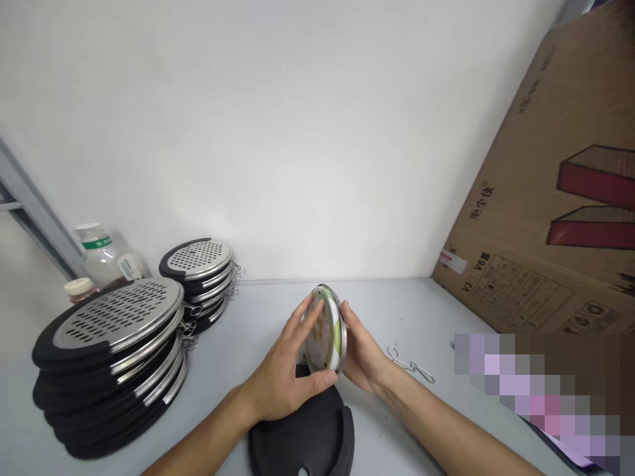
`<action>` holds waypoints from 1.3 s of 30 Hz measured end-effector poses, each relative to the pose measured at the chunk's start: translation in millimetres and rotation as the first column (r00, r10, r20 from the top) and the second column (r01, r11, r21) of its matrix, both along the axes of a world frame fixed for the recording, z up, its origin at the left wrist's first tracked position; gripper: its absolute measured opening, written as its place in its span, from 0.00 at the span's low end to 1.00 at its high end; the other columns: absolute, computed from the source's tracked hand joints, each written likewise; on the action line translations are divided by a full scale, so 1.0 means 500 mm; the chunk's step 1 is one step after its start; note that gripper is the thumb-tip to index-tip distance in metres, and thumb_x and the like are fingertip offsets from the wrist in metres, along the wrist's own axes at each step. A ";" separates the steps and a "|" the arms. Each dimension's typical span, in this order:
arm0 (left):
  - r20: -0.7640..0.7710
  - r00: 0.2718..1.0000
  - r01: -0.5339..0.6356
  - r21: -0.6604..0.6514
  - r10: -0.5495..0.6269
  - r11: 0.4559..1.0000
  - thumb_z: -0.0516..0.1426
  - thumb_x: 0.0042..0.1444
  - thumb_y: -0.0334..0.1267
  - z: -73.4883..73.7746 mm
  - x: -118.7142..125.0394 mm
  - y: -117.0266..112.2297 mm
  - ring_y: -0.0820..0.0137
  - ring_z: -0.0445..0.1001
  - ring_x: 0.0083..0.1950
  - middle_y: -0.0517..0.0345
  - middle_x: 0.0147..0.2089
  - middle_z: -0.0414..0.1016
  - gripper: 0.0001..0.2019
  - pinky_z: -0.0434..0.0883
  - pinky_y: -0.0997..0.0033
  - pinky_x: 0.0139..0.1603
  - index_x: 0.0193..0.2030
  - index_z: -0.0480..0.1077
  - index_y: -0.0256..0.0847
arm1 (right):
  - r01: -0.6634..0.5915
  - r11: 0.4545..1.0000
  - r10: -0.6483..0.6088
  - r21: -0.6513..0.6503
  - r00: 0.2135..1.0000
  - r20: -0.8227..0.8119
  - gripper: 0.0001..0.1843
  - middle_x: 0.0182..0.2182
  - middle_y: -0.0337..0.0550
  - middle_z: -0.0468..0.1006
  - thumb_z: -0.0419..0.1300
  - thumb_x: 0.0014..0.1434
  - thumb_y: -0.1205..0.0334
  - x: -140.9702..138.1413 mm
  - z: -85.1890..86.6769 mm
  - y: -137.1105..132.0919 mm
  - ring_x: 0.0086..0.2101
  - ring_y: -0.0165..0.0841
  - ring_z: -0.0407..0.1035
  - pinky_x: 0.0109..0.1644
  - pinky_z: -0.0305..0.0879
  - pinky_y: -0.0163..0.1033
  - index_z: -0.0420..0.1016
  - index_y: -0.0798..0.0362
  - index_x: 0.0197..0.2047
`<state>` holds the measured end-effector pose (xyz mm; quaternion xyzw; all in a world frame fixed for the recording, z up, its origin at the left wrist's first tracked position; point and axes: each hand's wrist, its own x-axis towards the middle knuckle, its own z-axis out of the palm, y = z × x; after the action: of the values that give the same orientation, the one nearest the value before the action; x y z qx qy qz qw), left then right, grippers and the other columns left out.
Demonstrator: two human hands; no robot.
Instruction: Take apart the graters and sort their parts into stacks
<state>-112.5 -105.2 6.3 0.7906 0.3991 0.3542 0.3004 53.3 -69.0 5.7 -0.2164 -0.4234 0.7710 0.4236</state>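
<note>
Between my two hands I hold a round flat tin-like disc [322, 330] on edge, with a white, green and yellow printed face and a metal rim. My left hand [290, 367] is closed around its near-left side, thumb at the bottom and fingers over the printed face. On the far-right side, my right hand [362, 350] grips the rim, its fingers partly hidden behind the disc. Directly below lies a round black base [297, 436] with a raised curved edge and a small notch at the front. A bent wire clip [411, 365] rests on the table beside my right forearm.
Two stacks of round black pieces with perforated metal tops, a near stack [114, 357] and a far stack [201, 277], stand at left. Behind them are a clear bottle [106, 254] and a lidded jar [81, 289]. A large cardboard box [540, 218] leans at right.
</note>
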 end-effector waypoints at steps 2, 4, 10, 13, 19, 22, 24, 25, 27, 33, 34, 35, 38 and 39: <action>0.024 0.999 -0.023 -0.002 0.023 1.000 0.59 0.59 0.49 -0.005 0.004 0.000 0.56 0.37 0.75 0.58 0.77 0.33 0.41 0.44 0.52 0.73 0.73 0.41 0.54 | -0.020 0.999 0.014 -0.051 0.992 -0.122 0.29 0.50 0.44 0.77 0.52 0.63 0.38 -0.001 -0.004 -0.001 0.51 0.40 0.69 0.57 0.61 0.48 0.65 0.42 0.62; 0.044 0.998 -0.046 -0.003 0.046 0.999 0.57 0.60 0.50 -0.011 0.008 0.001 0.58 0.38 0.75 0.59 0.76 0.35 0.39 0.44 0.54 0.73 0.73 0.43 0.54 | -0.042 0.996 0.025 -0.076 0.978 -0.205 0.26 0.49 0.43 0.78 0.54 0.63 0.41 -0.003 -0.012 -0.002 0.51 0.39 0.69 0.57 0.61 0.47 0.68 0.42 0.60; 0.069 0.996 -0.059 0.017 0.058 0.998 0.57 0.60 0.49 -0.020 0.011 -0.001 0.58 0.39 0.75 0.61 0.76 0.38 0.37 0.44 0.57 0.73 0.73 0.45 0.54 | -0.078 0.994 0.055 -0.073 0.959 -0.278 0.20 0.44 0.39 0.80 0.60 0.61 0.49 -0.001 -0.030 0.000 0.48 0.37 0.71 0.55 0.62 0.44 0.70 0.42 0.56; 0.119 0.989 -0.088 -0.007 0.088 0.996 0.58 0.60 0.47 -0.021 0.012 0.001 0.58 0.41 0.75 0.61 0.75 0.43 0.34 0.43 0.56 0.73 0.71 0.50 0.53 | -0.098 0.989 0.060 -0.114 0.951 -0.302 0.16 0.41 0.40 0.80 0.60 0.62 0.51 -0.002 -0.032 0.005 0.46 0.37 0.72 0.54 0.63 0.45 0.73 0.46 0.51; 0.719 0.634 0.067 -0.418 0.285 0.906 0.51 0.64 0.53 -0.010 -0.002 0.034 0.54 0.60 0.68 0.51 0.64 0.69 0.26 0.55 0.55 0.69 0.62 0.69 0.40 | -0.184 0.955 0.088 -0.234 0.925 -0.370 0.24 0.39 0.49 0.81 0.53 0.62 0.41 0.002 -0.029 0.019 0.47 0.44 0.73 0.54 0.64 0.51 0.75 0.54 0.42; 0.804 0.374 0.223 -0.562 0.462 0.797 0.50 0.63 0.57 0.001 -0.028 0.053 0.53 0.67 0.63 0.47 0.57 0.76 0.28 0.63 0.53 0.65 0.56 0.73 0.36 | -0.193 0.941 0.083 -0.278 0.929 -0.362 0.29 0.42 0.52 0.80 0.52 0.60 0.35 0.014 -0.029 0.031 0.49 0.46 0.72 0.55 0.64 0.54 0.74 0.54 0.43; 0.808 0.290 0.275 -0.583 0.512 0.764 0.51 0.62 0.57 0.007 -0.043 0.061 0.54 0.70 0.61 0.46 0.56 0.76 0.28 0.66 0.52 0.63 0.56 0.73 0.36 | -0.173 0.934 0.061 -0.313 0.940 -0.336 0.32 0.43 0.54 0.80 0.51 0.59 0.34 0.023 -0.034 0.043 0.51 0.47 0.71 0.56 0.64 0.55 0.74 0.55 0.46; 0.806 0.271 0.290 -0.589 0.526 0.754 0.51 0.62 0.57 0.009 -0.049 0.063 0.54 0.71 0.59 0.45 0.55 0.77 0.28 0.67 0.52 0.62 0.56 0.72 0.35 | -0.155 0.929 0.044 -0.336 0.947 -0.318 0.32 0.44 0.55 0.80 0.51 0.59 0.35 0.027 -0.038 0.050 0.51 0.48 0.71 0.56 0.64 0.56 0.74 0.56 0.48; 0.800 0.254 0.297 -0.600 0.544 0.743 0.53 0.61 0.55 0.009 -0.056 0.066 0.54 0.73 0.57 0.44 0.54 0.77 0.27 0.68 0.52 0.60 0.55 0.72 0.34 | -0.110 0.916 -0.001 -0.386 0.961 -0.277 0.31 0.45 0.56 0.80 0.50 0.61 0.37 0.034 -0.047 0.065 0.52 0.47 0.71 0.56 0.64 0.56 0.73 0.57 0.50; 0.708 0.261 0.248 -0.706 0.657 0.663 0.51 0.62 0.55 -0.011 -0.082 0.092 0.51 0.76 0.53 0.43 0.52 0.78 0.25 0.73 0.45 0.51 0.53 0.71 0.36 | 0.032 0.900 -0.095 -0.435 0.988 -0.123 0.22 0.43 0.54 0.82 0.57 0.60 0.50 0.052 -0.060 0.096 0.47 0.45 0.76 0.52 0.69 0.54 0.73 0.58 0.51; 0.674 0.290 0.188 -0.736 0.679 0.650 0.50 0.63 0.53 -0.016 -0.088 0.099 0.52 0.77 0.51 0.43 0.52 0.77 0.24 0.74 0.46 0.50 0.53 0.71 0.37 | 0.060 0.900 -0.106 -0.432 0.991 -0.082 0.18 0.42 0.53 0.82 0.58 0.60 0.57 0.055 -0.059 0.099 0.45 0.44 0.77 0.51 0.71 0.52 0.74 0.58 0.50; 0.635 0.320 0.118 -0.763 0.703 0.636 0.49 0.64 0.49 -0.023 -0.095 0.105 0.54 0.77 0.50 0.44 0.52 0.77 0.21 0.76 0.48 0.48 0.52 0.71 0.37 | 0.094 0.898 -0.123 -0.431 0.992 -0.040 0.17 0.41 0.53 0.83 0.58 0.58 0.63 0.059 -0.057 0.103 0.43 0.43 0.78 0.50 0.72 0.51 0.74 0.58 0.50; 0.524 0.381 -0.077 -0.803 0.762 0.591 0.52 0.61 0.35 -0.043 -0.115 0.121 0.62 0.79 0.41 0.46 0.46 0.78 0.11 0.78 0.58 0.41 0.48 0.70 0.36 | 0.202 0.872 -0.207 -0.447 0.978 0.038 0.19 0.39 0.54 0.83 0.54 0.55 0.73 0.075 -0.050 0.120 0.38 0.41 0.79 0.46 0.75 0.48 0.73 0.61 0.50; 0.500 0.399 -0.121 -0.802 0.769 0.585 0.54 0.59 0.31 -0.048 -0.120 0.123 0.64 0.79 0.39 0.46 0.44 0.79 0.10 0.78 0.61 0.38 0.46 0.70 0.36 | 0.234 0.859 -0.242 -0.455 0.969 0.041 0.20 0.38 0.54 0.83 0.53 0.54 0.74 0.082 -0.048 0.127 0.37 0.41 0.80 0.44 0.76 0.47 0.73 0.61 0.51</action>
<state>-172.7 -43.5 -17.8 0.2150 0.5191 0.5840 0.5859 94.4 -5.7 -18.3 -0.3539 -0.1966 0.7924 0.4562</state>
